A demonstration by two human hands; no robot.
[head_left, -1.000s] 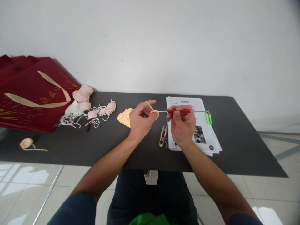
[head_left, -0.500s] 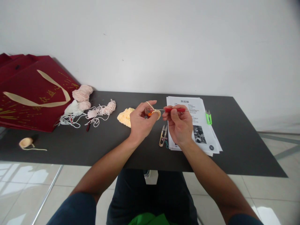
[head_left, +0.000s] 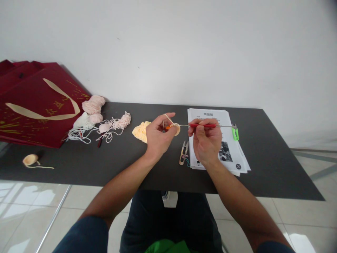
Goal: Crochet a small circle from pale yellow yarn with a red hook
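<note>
My left hand (head_left: 161,135) is closed on a small cream crochet piece (head_left: 178,130), with a strand of cream yarn looped over its raised index finger. A bit of orange, too small to name, shows between those fingers. In my right hand (head_left: 206,140) is a crochet hook with a red handle (head_left: 210,125), held level between thumb and fingers. The hook's metal shaft points left and its tip meets the crochet piece. Behind my left wrist lies a cream yarn ball (head_left: 140,131), partly hidden by the hand.
Thread snips (head_left: 183,153) lie beside printed sheets (head_left: 210,114), under my right hand; green snips (head_left: 235,133) rest at the sheets' right edge. Pink and white yarn (head_left: 93,104) sits by dark red paper bags (head_left: 39,102). A small cream crocheted cup (head_left: 31,160) is at the table's left.
My right hand has moved a little to the right with the crochet hook, exposing more of its shaft. My left hand stays nearly in place.
</note>
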